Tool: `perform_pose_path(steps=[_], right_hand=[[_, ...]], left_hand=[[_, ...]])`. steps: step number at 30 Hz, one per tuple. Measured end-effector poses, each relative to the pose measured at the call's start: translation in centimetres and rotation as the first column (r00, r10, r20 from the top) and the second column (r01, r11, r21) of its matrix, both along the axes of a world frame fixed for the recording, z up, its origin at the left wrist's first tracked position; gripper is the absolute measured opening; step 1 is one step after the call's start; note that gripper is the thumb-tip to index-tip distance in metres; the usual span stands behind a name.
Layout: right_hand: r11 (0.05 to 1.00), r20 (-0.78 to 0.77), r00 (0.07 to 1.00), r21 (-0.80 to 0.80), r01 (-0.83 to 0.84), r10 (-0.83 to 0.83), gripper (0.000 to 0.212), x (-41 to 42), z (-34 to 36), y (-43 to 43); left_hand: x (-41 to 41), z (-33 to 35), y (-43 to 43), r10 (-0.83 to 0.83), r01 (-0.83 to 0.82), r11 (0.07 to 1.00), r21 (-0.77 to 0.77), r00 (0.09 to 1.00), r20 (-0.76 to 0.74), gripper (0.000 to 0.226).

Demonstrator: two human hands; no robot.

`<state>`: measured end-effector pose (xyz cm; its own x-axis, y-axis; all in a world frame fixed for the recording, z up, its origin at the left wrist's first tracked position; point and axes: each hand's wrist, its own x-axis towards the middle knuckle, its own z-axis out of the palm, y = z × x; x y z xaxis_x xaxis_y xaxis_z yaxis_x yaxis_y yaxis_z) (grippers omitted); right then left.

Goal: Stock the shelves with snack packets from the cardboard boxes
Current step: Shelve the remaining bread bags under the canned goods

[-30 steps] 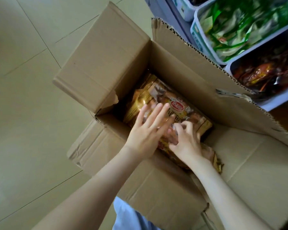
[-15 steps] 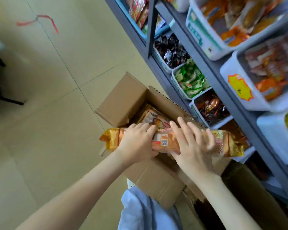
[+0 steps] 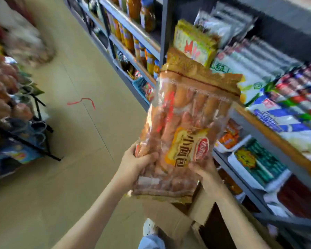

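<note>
Rack (image 3: 43,152): stands well to the left of the box, carrying blurred bagged goods.

Red strip (image 3: 83,101): lies on the floor, left of the box and farther off.

Left hand (image 3: 138,166): above the box, with the fingers wrapped round the packet's lower left edge and the thumb across its front.

Packet (image 3: 187,114): held in the air straight above the box, standing nearly upright with its crimped top leaning toward the shelves. It is clear film with a yellow label, and long pale-brown bread sticks lie side by side inside.

Handling: probably light for its bulk. The contents look soft and easy to crush, and the film is smooth enough to slide in a loose grip. The bag is tall and held low, so its top may flop.

Where to hold: grip the two lower side edges, as now, or put a palm under the bottom seam. Avoid squeezing the middle.

Right hand (image 3: 207,174): above the box, gripping the packet's lower right corner, with most of the fingers hidden behind the film.

Box (image 3: 171,218): sits on the floor with its flaps open. Its contents cannot be seen.

Shelves (image 3: 280,142): just right of the box, crowded with packets and white bins. No free slot can be made out through the blur.
</note>
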<state>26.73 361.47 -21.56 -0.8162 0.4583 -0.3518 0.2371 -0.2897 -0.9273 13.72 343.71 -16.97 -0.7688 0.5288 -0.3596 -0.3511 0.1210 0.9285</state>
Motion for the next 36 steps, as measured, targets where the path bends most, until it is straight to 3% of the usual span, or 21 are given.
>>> perform_pose_path(steps=[3, 5, 7, 8, 9, 10, 11, 12, 13, 15, 17, 19, 22, 24, 27, 31, 36], right_hand=[[0.987, -0.147, 0.989, 0.15, 0.056, -0.033, 0.104, 2.9, 5.9, 0.1], [0.933, -0.208, 0.978, 0.355, 0.063, 0.013, 0.097, 5.9, 10.0, -0.2], [0.798, -0.222, 0.973, 0.597, 0.084, 0.065, 0.096, 9.6, 13.8, -0.4], [0.689, -0.207, 0.971, 0.721, 0.068, 0.121, 0.097, 11.7, 15.6, -0.5], [0.561, -0.146, 0.974, 0.827, 0.025, 0.173, 0.1, 13.8, 17.2, -0.7], [0.412, -0.052, 0.977, 0.91, -0.038, 0.206, 0.104, 16.0, 18.7, -0.8], [0.235, 0.038, 0.98, 0.968, -0.084, 0.195, 0.109, 18.1, 20.2, -0.9], [0.038, 0.099, 0.983, 0.994, -0.106, 0.153, 0.113, 20.1, 21.9, -0.8], [-0.128, 0.146, 0.982, 0.983, -0.13, 0.123, 0.117, 22.0, 23.5, -0.5], [-0.312, 0.241, 0.967, 0.928, -0.205, 0.08, 0.117, 26.0, 27.0, -0.4], [-0.456, 0.23, 0.973, 0.868, -0.197, 0.016, 0.112, 29.6, 30.5, -0.4], [-0.483, 0.279, 0.955, 0.826, -0.29, -0.095, 0.113, 32.8, 34.1, -0.7], [-0.415, 0.179, 0.943, 0.863, -0.287, -0.281, 0.095, 37.6, 37.8, -0.3], [-0.463, 0.079, 0.891, 0.832, -0.307, -0.447, 0.083, 40.4, 40.2, -0.3], [-0.558, -0.116, 0.828, 0.789, -0.259, -0.549, 0.06, 44.6, 42.6, -0.3], [-0.774, -0.397, 0.779, 0.61, -0.172, -0.486, 0.055, 49.7, 46.6, -2.8], [-0.926, -0.597, 0.711, 0.29, -0.24, -0.371, 0.029, 56.4, 51.0, -4.7]], left_hand=[[3.2, 3.3, -0.6, -0.005, 0.002, 0.995, 0.103, 1.0, 0.026, 0.059], [6.0, 4.8, -0.6, 0.004, 0.0, 0.998, 0.055, 0.998, -0.069, 0.063], [9.4, 6.5, -0.1, 0.071, -0.104, 0.991, -0.084, 0.943, -0.326, 0.096], [11.5, 7.6, 0.2, 0.095, -0.205, 0.968, -0.147, 0.835, -0.543, 0.112], [13.5, 9.0, 0.6, 0.066, -0.322, 0.932, -0.168, 0.604, -0.794, 0.118], [15.5, 10.8, 1.0, -0.037, -0.395, 0.909, -0.136, 0.247, -0.968, 0.115], [17.5, 13.0, 1.3, -0.179, -0.402, 0.907, -0.124, -0.102, -0.979, 0.112], [19.4, 15.1, 1.8, -0.298, -0.401, 0.904, -0.145, -0.35, -0.888, 0.108], [20.8, 16.6, 2.3, -0.393, -0.395, 0.894, -0.212, -0.464, -0.794, 0.106], [23.3, 19.4, 3.5, -0.497, -0.319, 0.866, -0.385, -0.458, -0.737, 0.099], [25.5, 21.4, 4.7, -0.481, -0.199, 0.876, -0.439, -0.422, -0.768, 0.086], [27.8, 23.8, 6.2, -0.409, -0.136, 0.91, -0.392, -0.458, -0.789, 0.079], [31.1, 28.0, 8.9, -0.168, -0.024, 0.982, -0.187, -0.559, -0.812, 0.076], [33.1, 31.0, 10.5, 0.008, 0.06, 0.998, -0.036, -0.61, -0.793, 0.068], [36.5, 35.5, 11.9, 0.197, 0.155, 0.98, 0.125, -0.671, -0.715, 0.054], [41.1, 40.7, 12.9, 0.501, 0.313, 0.863, 0.397, -0.636, -0.587, 0.036], [47.4, 46.4, 13.5, 0.742, 0.442, 0.642, 0.626, -0.563, -0.364, 0.017]])
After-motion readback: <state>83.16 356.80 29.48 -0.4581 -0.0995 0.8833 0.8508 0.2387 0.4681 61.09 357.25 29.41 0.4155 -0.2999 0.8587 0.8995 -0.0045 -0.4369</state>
